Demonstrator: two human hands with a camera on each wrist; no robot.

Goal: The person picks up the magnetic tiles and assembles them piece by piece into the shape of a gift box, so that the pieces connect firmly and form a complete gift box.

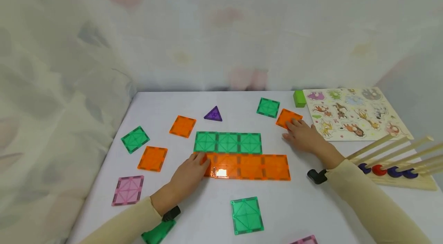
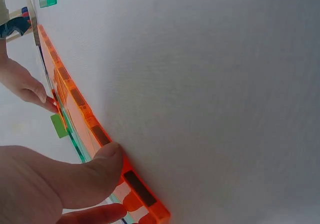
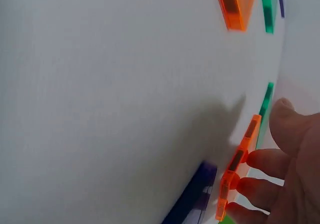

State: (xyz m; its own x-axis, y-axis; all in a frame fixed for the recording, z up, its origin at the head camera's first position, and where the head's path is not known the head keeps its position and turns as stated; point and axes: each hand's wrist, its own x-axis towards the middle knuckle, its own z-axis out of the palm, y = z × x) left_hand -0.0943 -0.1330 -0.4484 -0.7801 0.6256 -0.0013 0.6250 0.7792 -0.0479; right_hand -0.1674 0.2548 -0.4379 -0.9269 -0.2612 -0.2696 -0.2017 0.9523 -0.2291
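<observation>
My left hand is at the left end of a row of translucent orange square tiles. In the left wrist view the thumb bears on the near edge of the end tile, and a finger lies over its face. Three green square tiles adjoin the row's far side. At the upper right, my right hand touches a separate orange square tile. Its fingertips rest on that tile in the right wrist view, while the thumb stands apart from it.
A green tile, a green block and an animal puzzle board lie near the right hand. Wooden pegs with rings stand farther right. Loose orange tiles, a pink tile and a purple triangle are scattered leftward.
</observation>
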